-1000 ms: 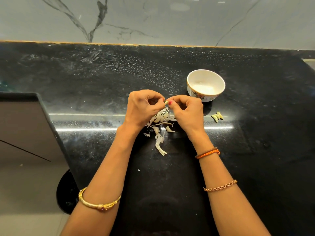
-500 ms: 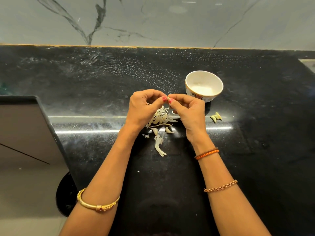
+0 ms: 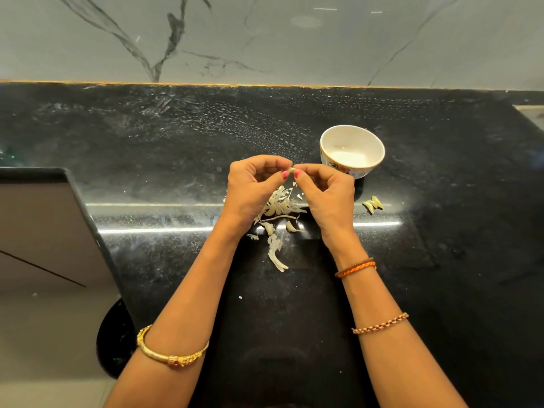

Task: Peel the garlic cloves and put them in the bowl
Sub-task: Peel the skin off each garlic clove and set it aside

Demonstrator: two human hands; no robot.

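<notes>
A small pale garlic clove [image 3: 292, 170] is pinched between the fingertips of my left hand [image 3: 253, 187] and my right hand [image 3: 326, 192], held above the black counter. Under the hands lies a heap of papery garlic skins and cloves [image 3: 278, 210], with one long strip trailing toward me. The white bowl [image 3: 369, 169] with a gold rim stands just right of and behind my right hand; its inside looks white and I cannot tell if it holds anything. A few yellowish peeled cloves [image 3: 373, 204] lie on the counter in front of the bowl.
The black stone counter [image 3: 176, 142] runs back to a grey marble wall [image 3: 265, 39]. At the left the counter ends in an angled edge [image 3: 88, 219], with the floor below. A tiny white scrap [image 3: 240, 297] lies between my forearms.
Both hands rose a little and moved slightly away from me with the clove still pinched between them. A small flake of skin hangs below the fingertips.
</notes>
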